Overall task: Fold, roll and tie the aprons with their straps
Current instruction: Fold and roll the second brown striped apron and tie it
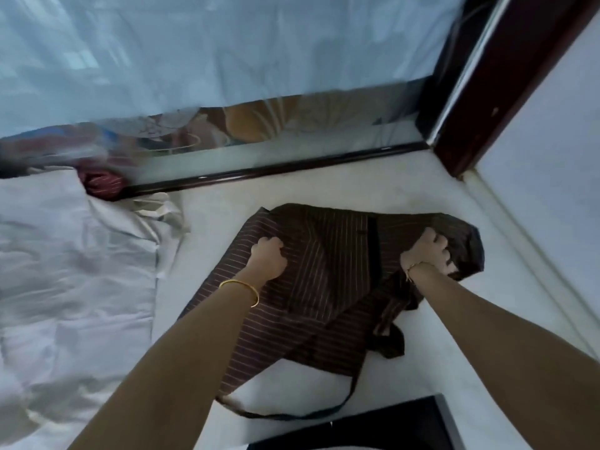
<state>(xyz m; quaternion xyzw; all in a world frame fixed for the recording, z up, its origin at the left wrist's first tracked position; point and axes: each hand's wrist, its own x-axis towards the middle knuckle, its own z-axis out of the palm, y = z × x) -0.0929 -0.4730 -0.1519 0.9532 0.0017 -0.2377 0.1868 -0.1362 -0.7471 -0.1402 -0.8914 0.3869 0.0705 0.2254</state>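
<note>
A dark brown apron with thin pale stripes (328, 274) lies spread and partly folded on a white surface. My left hand (268, 258) grips its fabric near the left edge, fingers curled into the cloth. At the apron's bunched right end, my right hand (425, 251) clutches the cloth. A dark strap (292, 414) trails from the apron's near side in a loop toward me. At the far left sits a rolled maroon striped bundle (104, 185), partly hidden by white cloth.
Crumpled white bedding (71, 271) covers the left side. A pale blue curtain (211, 50) hangs at the back above a dark wooden rail (276, 172). A dark wooden post (480, 102) stands at the right corner. A black flat object (373, 427) lies at the near edge.
</note>
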